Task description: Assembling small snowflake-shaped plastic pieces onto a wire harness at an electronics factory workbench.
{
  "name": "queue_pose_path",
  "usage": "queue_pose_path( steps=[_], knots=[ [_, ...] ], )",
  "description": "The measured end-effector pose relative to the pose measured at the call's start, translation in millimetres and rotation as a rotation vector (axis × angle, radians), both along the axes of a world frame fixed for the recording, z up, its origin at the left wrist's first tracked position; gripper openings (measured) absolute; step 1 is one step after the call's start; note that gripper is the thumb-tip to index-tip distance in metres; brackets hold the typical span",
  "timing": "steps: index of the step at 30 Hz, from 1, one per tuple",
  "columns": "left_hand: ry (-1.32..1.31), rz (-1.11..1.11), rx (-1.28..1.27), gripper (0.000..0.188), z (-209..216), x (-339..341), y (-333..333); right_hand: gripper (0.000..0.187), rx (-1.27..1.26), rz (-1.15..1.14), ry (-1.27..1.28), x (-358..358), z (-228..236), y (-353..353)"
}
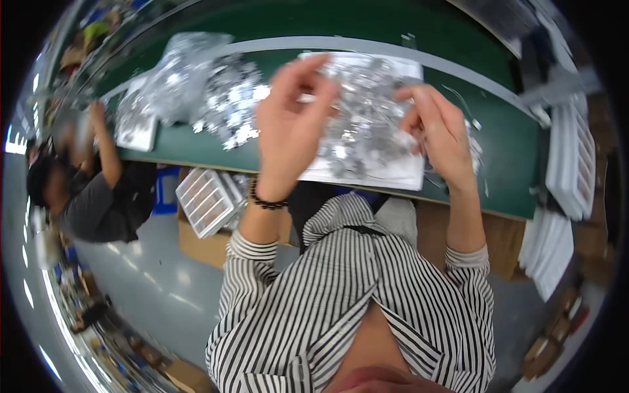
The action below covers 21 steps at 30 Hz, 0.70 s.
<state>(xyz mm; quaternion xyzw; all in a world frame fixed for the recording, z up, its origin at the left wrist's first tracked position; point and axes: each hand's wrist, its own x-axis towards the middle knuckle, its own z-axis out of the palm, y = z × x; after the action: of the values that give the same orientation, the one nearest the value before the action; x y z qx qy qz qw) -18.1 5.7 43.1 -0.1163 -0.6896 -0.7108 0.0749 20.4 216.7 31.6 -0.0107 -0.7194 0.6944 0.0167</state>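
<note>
The left hand [291, 128] and right hand [442, 134] hung apart, grip unclear, over small shiny silver pieces [363, 108] heaped between them on a white rectangular board [401, 177], which probably kept them gathered.

Bare left hand [288, 128], bare right hand [443, 134]: fingers bent

At upper centre, the left's blurred fingers curl rightward; upper right of centre, the right's point leftward. Both bare forearms [467, 223] slope upward; grip unclear.
</note>
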Motion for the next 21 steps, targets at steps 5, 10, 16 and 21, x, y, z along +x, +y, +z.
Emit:
queue_pose_path(
  steps=[5, 10, 16, 21],
  knots=[
    [0.057, -0.065, -0.125, 0.025, 15.9, -23.4, 16.8, 0.027, -0.007, -0.207, 0.044, -2.8, -5.0, 42.7],
    [0.060, -0.203, -0.320, 0.018, 29.6, -35.6, 34.5, 0.026, 0.173, 0.057, 0.203, -25.6, 14.9, 16.6],
    [0.275, -0.201, -0.346, 0.016, 48.6, -40.3, 30.6, 0.018, 0.475, 0.194, 0.258, -35.7, 27.9, 16.8],
    [0.180, -0.068, -0.208, 0.009, 24.4, -50.0, 22.3, 0.019, 0.498, 0.069, 0.154, -31.7, -4.0, 18.2]
  ],
)
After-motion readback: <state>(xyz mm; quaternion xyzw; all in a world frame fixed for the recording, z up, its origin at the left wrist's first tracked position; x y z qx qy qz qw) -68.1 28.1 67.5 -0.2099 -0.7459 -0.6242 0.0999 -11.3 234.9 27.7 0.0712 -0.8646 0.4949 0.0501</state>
